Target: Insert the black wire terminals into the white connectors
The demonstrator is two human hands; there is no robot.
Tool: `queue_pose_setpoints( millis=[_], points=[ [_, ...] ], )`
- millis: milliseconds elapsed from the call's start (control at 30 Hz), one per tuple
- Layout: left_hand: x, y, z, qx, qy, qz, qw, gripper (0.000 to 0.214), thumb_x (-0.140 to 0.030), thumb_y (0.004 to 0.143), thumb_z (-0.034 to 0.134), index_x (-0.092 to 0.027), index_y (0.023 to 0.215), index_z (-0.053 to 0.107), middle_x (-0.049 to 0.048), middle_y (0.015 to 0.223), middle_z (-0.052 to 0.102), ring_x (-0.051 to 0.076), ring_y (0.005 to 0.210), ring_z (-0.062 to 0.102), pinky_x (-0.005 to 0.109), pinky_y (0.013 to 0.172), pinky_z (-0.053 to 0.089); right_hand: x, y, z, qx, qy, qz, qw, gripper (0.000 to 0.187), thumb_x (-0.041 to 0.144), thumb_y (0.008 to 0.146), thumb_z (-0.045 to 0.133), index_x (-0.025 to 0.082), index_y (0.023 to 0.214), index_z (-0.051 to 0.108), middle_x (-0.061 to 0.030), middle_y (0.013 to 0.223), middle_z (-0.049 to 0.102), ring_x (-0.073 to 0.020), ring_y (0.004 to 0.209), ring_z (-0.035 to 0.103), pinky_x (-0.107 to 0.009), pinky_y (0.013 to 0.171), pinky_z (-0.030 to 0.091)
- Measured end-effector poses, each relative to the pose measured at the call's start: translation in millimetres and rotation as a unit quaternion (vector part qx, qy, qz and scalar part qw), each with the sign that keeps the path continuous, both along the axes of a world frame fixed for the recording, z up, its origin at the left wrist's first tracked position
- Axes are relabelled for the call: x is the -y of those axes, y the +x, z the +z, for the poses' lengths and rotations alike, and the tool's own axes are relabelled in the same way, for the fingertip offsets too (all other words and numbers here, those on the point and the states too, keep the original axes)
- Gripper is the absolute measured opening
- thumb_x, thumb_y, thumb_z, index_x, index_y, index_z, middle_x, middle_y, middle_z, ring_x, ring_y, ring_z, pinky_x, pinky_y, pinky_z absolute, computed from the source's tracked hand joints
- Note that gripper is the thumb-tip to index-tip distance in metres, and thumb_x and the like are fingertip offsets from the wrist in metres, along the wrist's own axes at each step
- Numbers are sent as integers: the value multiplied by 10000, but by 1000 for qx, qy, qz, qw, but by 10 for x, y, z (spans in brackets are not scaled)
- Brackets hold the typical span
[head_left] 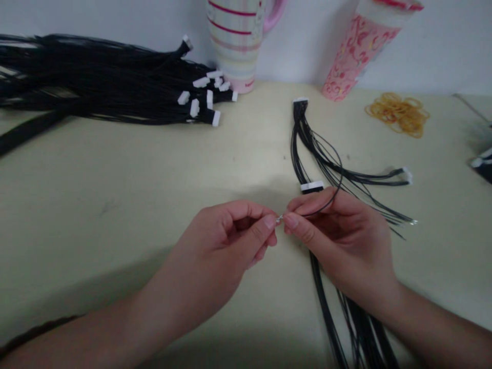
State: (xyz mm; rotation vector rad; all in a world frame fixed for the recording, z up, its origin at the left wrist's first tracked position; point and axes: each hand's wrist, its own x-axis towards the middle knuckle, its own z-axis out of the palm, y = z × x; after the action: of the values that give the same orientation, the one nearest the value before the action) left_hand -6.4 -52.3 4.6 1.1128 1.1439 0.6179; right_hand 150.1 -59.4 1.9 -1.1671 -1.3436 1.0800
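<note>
A thin black wire (340,180) is held above the middle of a pale tabletop (115,169), its tiny metal tip (279,219) pinched between the fingertips (270,221) of the left hand (221,246) and the right hand (340,241), with each thumb and forefinger closed together. The wire belongs to a loose bundle of black wires (303,138) carrying white connectors (312,186), and one bare metal end (413,222) is left loose. A larger heap of connector-ended wires (96,82) lies to the left. Behind stand a striped mug (234,41) and a pink floral cup (361,51), their contents hidden, beside rubber bands (397,115).
</note>
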Motion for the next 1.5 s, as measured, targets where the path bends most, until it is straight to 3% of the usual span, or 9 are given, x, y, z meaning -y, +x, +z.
queue_pose_setpoints(
  millis=[367,600,867,1133,1367,1500],
  points=[
    [7,-2,21,2,7,-2,1000,198,-319,836,555,-177,712,616,-51,548,506,42,474,416,129,419,327,0,1,9,8,5,2,1000,114,71,723,655,167,755,602,-11,743,636,-93,675,620,-189,631,539],
    [-18,-6,60,-54,47,-24,997,191,-278,834,548,-171,690,613,-51,527,507,49,468,432,135,430,337,2,7,17,11,-7,15,1000,121,99,723,667,183,755,586,-20,745,631,-109,671,609,-215,614,539],
    [-50,-32,94,-94,102,-62,988,190,-210,826,548,-179,648,607,-65,529,525,37,454,439,126,429,332,-58,70,24,15,-62,62,996,139,176,716,691,172,713,552,-21,720,628,-101,611,586,-211,547,505],
    [-34,-68,43,-76,82,-80,990,201,-271,842,540,-193,669,607,-61,533,497,50,479,427,147,435,322,-113,104,66,-37,-124,127,984,161,186,723,682,168,691,525,-11,691,629,-94,574,569,-209,504,466],
    [-49,-57,36,-59,50,-76,994,208,-319,848,533,-194,704,617,-51,537,474,62,488,411,173,438,308,-65,59,13,-48,-77,48,995,161,177,715,689,186,688,531,4,672,597,-91,587,552,-208,516,467],
    [-47,-61,30,-59,52,-74,994,210,-323,846,535,-191,708,624,-50,530,467,62,481,405,178,436,307,-52,50,12,-38,-60,39,997,154,180,723,685,194,691,535,4,680,594,-93,591,556,-211,529,484]
  ],
)
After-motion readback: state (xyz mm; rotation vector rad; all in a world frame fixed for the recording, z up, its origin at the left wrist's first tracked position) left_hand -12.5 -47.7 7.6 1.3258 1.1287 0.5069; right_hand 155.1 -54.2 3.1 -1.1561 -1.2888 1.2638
